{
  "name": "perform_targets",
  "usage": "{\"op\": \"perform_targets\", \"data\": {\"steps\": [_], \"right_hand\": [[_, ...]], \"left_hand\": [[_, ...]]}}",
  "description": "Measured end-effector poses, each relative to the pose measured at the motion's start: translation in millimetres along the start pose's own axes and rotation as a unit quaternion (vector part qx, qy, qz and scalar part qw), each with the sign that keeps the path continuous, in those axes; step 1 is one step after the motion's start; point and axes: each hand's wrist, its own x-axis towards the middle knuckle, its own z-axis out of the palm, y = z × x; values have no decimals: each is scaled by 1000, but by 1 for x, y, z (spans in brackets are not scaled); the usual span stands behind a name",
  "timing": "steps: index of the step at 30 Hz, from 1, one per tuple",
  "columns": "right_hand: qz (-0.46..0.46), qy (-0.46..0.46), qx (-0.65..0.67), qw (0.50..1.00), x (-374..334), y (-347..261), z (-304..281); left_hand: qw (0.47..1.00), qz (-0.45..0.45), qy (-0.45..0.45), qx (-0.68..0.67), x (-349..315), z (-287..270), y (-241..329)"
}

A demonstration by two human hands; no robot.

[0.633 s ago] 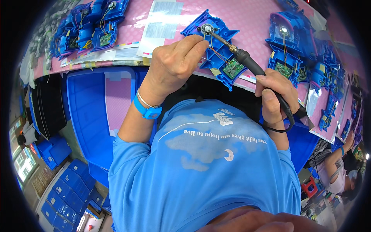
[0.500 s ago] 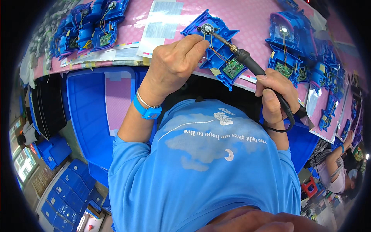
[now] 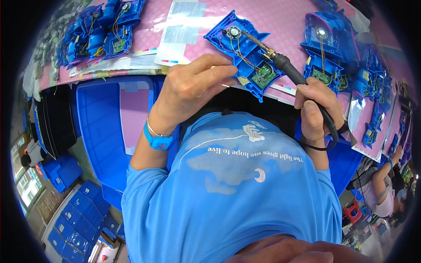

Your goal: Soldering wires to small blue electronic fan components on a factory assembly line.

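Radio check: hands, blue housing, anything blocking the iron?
Right hand grips soldering iron, tip beside speaker. Left hand by blue housing, hold unclear. Housing open, circuit board exposed. Nothing visibly blocking tip.

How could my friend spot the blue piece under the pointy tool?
Find the pink table up top. Midway along its near edge lies a blue shell with a green circuit board. Unlike the bunched shells on both sides, it lies alone, under the soldering iron.

There's a lane across the bench (image 3: 283, 19) between housing (image 3: 251, 47) and right-hand stack (image 3: 333, 46), but the iron (image 3: 291, 72) bars it toward the near edge!
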Motion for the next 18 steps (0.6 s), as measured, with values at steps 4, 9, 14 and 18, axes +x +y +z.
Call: {"op": "perform_targets", "data": {"steps": [4, 9, 14, 18], "right_hand": [[-16, 37, -1, 999, 4, 1, -4], [-3, 102, 14, 995, -1, -6, -19], [-6, 136, 7, 991, -9, -11, -31], [3, 160, -19, 987, -16, -16, -41]], "left_hand": [[998, -12, -49, 49, -2, 8, 7], [990, 13, -89, 104, 39, 17, -28], [983, 120, -59, 124, 119, -3, -128], [970, 57, -158, 176, 167, -43, -185]]}}
